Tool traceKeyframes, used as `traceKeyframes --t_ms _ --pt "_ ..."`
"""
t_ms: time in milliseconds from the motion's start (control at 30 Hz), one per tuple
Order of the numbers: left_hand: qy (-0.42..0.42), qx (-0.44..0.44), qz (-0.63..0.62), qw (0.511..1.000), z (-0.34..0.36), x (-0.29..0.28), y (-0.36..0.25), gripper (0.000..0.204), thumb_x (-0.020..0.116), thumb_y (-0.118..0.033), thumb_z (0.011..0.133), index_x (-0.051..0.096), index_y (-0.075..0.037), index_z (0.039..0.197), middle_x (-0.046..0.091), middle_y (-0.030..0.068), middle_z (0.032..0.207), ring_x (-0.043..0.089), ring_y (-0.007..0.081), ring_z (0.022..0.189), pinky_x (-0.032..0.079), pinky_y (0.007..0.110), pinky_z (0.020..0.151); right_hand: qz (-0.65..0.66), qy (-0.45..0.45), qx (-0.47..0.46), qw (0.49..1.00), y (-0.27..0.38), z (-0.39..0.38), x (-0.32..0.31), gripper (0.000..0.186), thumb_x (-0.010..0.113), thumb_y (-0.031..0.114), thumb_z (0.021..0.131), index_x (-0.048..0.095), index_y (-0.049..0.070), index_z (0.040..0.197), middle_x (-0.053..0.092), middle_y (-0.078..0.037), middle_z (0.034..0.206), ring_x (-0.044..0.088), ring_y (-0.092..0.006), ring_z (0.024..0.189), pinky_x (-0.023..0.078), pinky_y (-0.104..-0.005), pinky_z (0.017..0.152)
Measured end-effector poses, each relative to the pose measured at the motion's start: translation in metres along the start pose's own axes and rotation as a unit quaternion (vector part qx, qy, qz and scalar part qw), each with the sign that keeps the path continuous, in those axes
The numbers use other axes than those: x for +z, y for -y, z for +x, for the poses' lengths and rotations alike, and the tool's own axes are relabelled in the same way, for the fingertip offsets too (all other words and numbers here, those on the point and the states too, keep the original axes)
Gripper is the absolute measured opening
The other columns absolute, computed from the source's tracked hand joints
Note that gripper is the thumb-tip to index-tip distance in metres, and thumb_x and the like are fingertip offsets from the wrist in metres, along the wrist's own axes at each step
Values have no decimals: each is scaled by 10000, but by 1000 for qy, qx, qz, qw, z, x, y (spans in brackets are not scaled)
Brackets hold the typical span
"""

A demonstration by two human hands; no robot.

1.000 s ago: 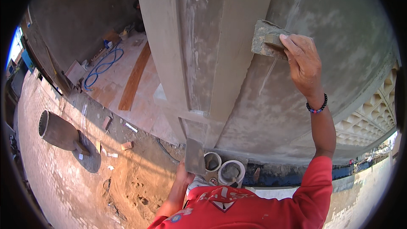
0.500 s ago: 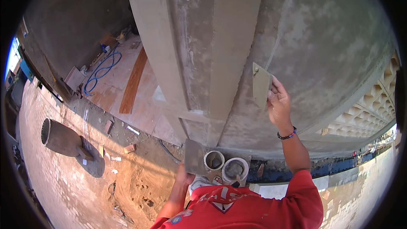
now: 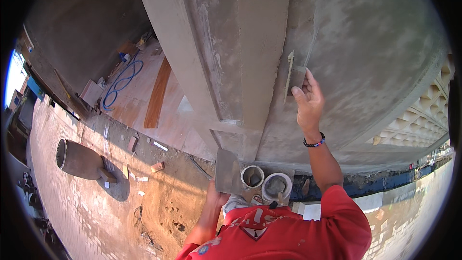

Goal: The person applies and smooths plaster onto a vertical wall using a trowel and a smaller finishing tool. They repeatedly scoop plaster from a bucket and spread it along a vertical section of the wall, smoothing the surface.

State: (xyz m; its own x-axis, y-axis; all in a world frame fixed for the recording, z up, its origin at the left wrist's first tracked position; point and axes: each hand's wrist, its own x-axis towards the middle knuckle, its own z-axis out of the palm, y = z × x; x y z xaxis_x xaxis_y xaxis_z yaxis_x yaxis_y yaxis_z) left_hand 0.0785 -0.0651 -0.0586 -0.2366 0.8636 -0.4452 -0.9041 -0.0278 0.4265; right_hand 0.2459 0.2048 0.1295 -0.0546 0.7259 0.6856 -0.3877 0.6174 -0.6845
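My right hand (image 3: 310, 103) is raised against the grey plastered wall (image 3: 365, 67), its fingers and thumb closed on a flat plastering scraper (image 3: 298, 75). That scraper is seen nearly edge-on, with pale wet paste along its edge, close to the right side of the pillar (image 3: 263, 43). Low down in front of me, my left hand (image 3: 218, 197) grips a second, wide grey scraper (image 3: 227, 171) by its lower end, its flat face turned up. Much of the left hand's fingers is hidden behind this plate.
Two pale buckets, one smaller (image 3: 242, 177) and one larger (image 3: 290, 186) with grey paste, stand by my feet. A ribbed wall panel (image 3: 418, 120) is at right. Left lie a blue hose (image 3: 111, 94), a wooden plank (image 3: 158, 94), a dark cylinder (image 3: 83, 160) and sand (image 3: 168, 212).
My right hand has shifted slightly up and left, turning its scraper from face-on to nearly edge-on. The left scraper sits a little higher and further right in view; the view itself has shifted slightly.
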Motion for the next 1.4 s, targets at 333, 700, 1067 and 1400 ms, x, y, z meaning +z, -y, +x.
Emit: traceKeyframes --t_ms 333,700,1067,1400 --pt "92 26 -28 995 3 60 -26 298 453 -207 939 555 -28 1153 626 96 1054 624 236 925 529 378 779 -313 -49 -185 930 1 0 20 493 675 -51 721 571 7 1199 558 -106 960 559 -214 824 464 -323 692" --pt "55 -2 -29 998 -6 35 -17 308 459 -198 943 545 -35 1190 622 95 1102 621 231 967 529 377 810 -361 50 -205 908 -31 -25 61 446 674 -61 701 602 16 1135 543 -119 924 533 -288 824 442 -393 743" --pt "24 23 -45 998 -11 0 -25 334 459 -207 939 525 -43 1223 614 91 1120 614 249 987 530 409 819 -31 6 2 1000 17 23 5 447 596 111 912 484 -44 1316 603 -146 1184 565 -182 1093 446 -311 931" --pt "49 -3 -40 998 -11 13 -20 337 463 -224 953 526 -54 1237 599 90 1156 589 249 1031 506 392 860 -90 6 81 993 -48 -42 -10 436 614 64 888 518 -5 1307 623 -106 1136 586 -102 942 502 -243 768"
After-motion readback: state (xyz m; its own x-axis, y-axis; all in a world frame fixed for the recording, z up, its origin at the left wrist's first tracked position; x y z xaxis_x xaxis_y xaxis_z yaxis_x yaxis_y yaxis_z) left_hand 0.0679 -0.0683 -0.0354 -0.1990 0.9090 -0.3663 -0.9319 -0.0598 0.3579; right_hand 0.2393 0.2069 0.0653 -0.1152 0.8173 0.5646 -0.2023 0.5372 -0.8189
